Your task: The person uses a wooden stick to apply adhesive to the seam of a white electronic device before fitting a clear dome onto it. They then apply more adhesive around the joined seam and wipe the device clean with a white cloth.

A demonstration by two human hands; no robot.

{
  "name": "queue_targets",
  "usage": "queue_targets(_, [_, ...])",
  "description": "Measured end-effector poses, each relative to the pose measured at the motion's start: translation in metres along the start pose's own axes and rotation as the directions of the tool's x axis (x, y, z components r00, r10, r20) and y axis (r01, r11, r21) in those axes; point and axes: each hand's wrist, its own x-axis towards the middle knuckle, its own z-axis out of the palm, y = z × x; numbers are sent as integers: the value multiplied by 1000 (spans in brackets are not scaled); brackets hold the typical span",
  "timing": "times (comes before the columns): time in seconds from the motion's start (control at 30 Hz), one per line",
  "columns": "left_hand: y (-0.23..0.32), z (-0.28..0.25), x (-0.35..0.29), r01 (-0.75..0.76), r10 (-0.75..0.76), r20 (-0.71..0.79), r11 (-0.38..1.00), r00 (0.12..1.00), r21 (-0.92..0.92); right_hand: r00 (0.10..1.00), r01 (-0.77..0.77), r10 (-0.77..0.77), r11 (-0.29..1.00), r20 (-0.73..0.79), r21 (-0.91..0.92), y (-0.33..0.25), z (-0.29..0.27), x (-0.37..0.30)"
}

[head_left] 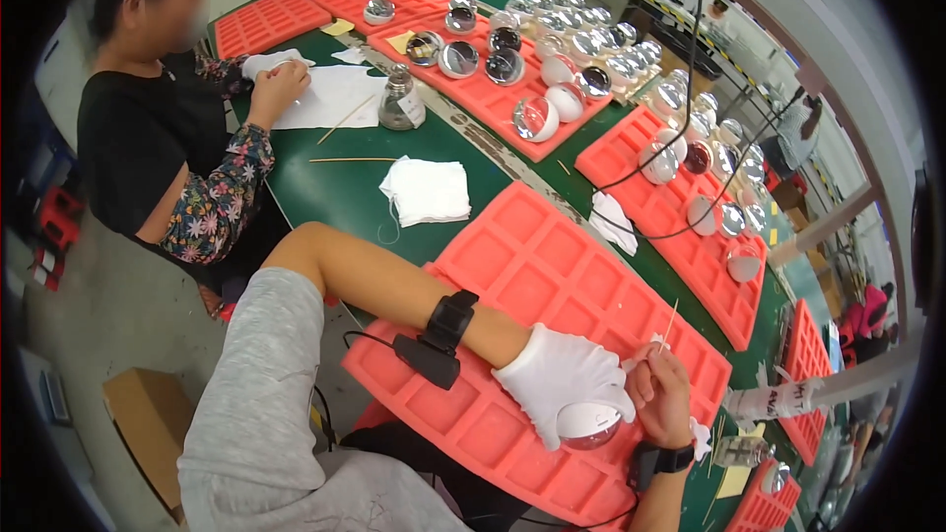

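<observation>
My left hand [564, 379], in a white glove, is closed round a ball-shaped globe [587, 421] with a white cap and a clear, reddish-looking lower part. The globe is held just above a red compartment tray [522, 246] in front of me. My bare right hand [662, 392] is beside it, fingers pinched on a thin wooden stick [672, 320] that points up and away. A bit of white material shows at those fingers; what it is I cannot tell. Both wrists wear black straps with small devices.
Several half-white, half-clear globes [535, 119] fill more red trays [680, 227] across the green table [345, 187]. A folded white cloth [429, 190] and a glass bottle [400, 99] lie left of centre. A co-worker [148, 128] sits at the left. A black cable hangs over the trays.
</observation>
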Motion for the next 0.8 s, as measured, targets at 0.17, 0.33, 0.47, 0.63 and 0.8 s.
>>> queue_targets(0.17, [6,-7,2,30,-28,88,999,996,-22,999,3,-1,999,-42,33,4,2,-1])
queue_targets(0.33, [0,0,-7,-8,8,-3,1000,1000,-13,999,21,-21,1000,-37,-8,5,-2,6])
queue_targets(0.47, [-11,15,-2,-203,203,-207,979,957,22,998,31,-30,999,-59,15,7,-8,1])
queue_targets(0.63, [-7,9,1,-60,59,-6,998,998,-36,998,52,-53,998,-27,-31,8,-7,2])
queue_targets(0.8, [-5,5,-1,-10,14,47,997,999,-71,998,67,-67,992,-3,-108,8,0,4])
